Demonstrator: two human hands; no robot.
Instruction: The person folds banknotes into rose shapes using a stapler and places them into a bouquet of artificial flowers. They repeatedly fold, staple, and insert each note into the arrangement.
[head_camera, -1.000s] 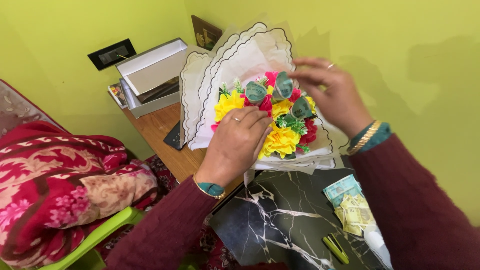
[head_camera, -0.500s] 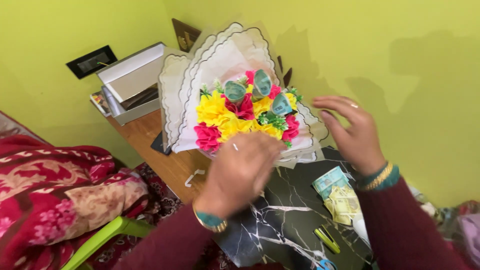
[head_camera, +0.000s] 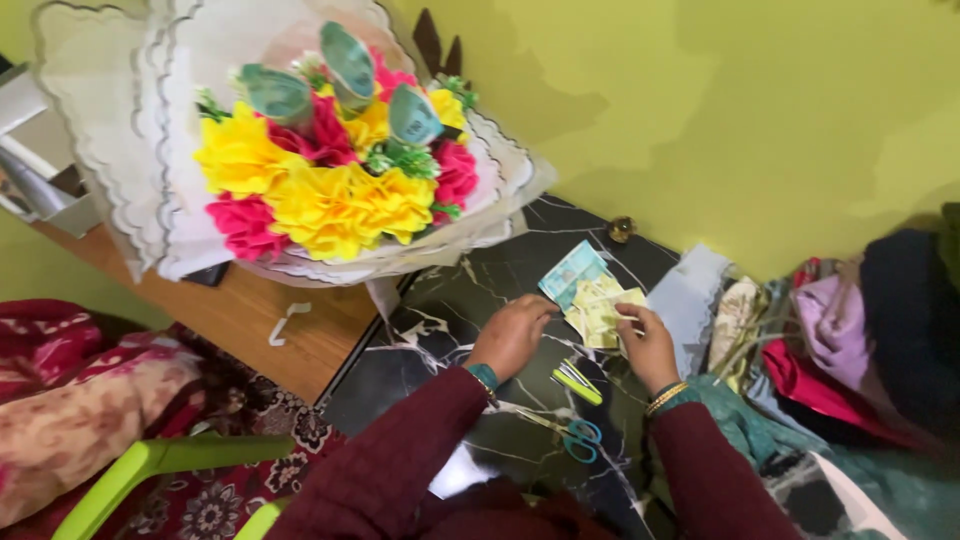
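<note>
Both hands work at the centre right of the frame, over a small pile of notes (head_camera: 595, 295) lying on a black marble slab (head_camera: 470, 290). The right hand (head_camera: 648, 345) pinches the right edge of a pale yellow note between thumb and fingers, narrow and closed on the paper. The left hand (head_camera: 512, 335) sits just left of the pile, fingers curled, its tips at or near the notes' left edge; whether it actually grips one cannot be told from here.

Just below the pile lies a yellow-green stapler (head_camera: 577, 382), and lower still a pair of scissors (head_camera: 572, 436) with blue handles. In the upper left of the frame stands the bouquet (head_camera: 330, 170): yellow and pink paper flowers in white scalloped wrap, with three rolled notes tucked among the blooms. It is well apart from the hands.

To do this step well, it seems best to lift a single note only. The top sheet should be peeled from one corner while the other hand holds the rest flat, so that the pile does not slide across the smooth slab. The grip should stay light and at the edge, to avoid creasing the paper. The stapler lies close and could be knocked by a wrist.
</note>
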